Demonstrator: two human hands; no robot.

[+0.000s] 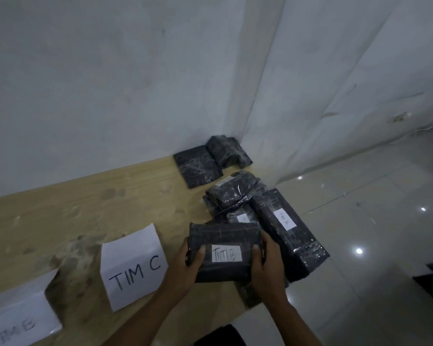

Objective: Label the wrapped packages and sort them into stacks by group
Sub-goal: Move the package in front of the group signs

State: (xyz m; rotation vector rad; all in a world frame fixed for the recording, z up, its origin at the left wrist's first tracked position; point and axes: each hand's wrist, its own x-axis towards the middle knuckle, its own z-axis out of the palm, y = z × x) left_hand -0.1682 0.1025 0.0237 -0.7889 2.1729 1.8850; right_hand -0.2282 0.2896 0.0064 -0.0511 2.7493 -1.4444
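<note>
1. A pale wooden table (73,216) stands against a white wall (110,83); glossy floor tiles (360,221) lie to its right
2. From the left – a folded paper sign (18,318) with blurred writing, then a sign reading "TIM C" (134,267)
3. The left hand (185,267) and right hand (266,267) clasp a dark wrapped package (224,254) by its sides, thumbs on top – its white label (226,253) faces up
4. Behind it labelled packages (283,228) lie heaped at the table's right end; two more packages (210,159) sit in the corner
</note>
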